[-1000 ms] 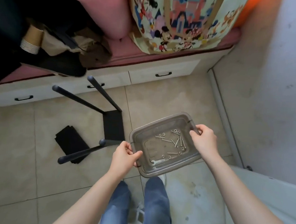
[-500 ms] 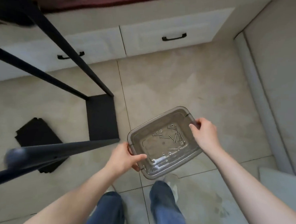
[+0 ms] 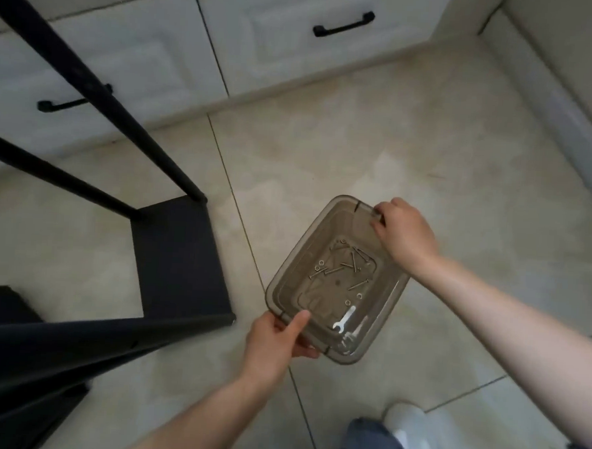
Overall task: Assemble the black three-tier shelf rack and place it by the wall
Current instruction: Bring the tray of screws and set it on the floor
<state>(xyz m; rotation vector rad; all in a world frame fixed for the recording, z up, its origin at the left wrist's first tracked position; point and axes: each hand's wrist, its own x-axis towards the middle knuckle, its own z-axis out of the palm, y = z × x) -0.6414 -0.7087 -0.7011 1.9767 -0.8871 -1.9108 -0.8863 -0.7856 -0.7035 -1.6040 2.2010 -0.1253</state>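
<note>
Change: your tray [image 3: 286, 275] has turned since a second ago, so its long side runs away from you, and the rack [image 3: 179, 256] looms closer.
Floor [image 3: 360, 142]: beige tiles.
Drawers [image 3: 281, 28]: white with black handles, along the far edge.
Rack: black, one shelf panel flat on the floor left of the tray, poles rising from its corners.
Tray: smoky clear plastic, held between your hands.
Left hand [image 3: 275, 336]: grips the near corner, thumb over the rim.
Right hand [image 3: 404, 233]: fingers curled over the far rim.
Screws [image 3: 349, 261]: scattered with washers in the far half.
Wrench [image 3: 344, 318]: small and silver, at the near end.
</note>
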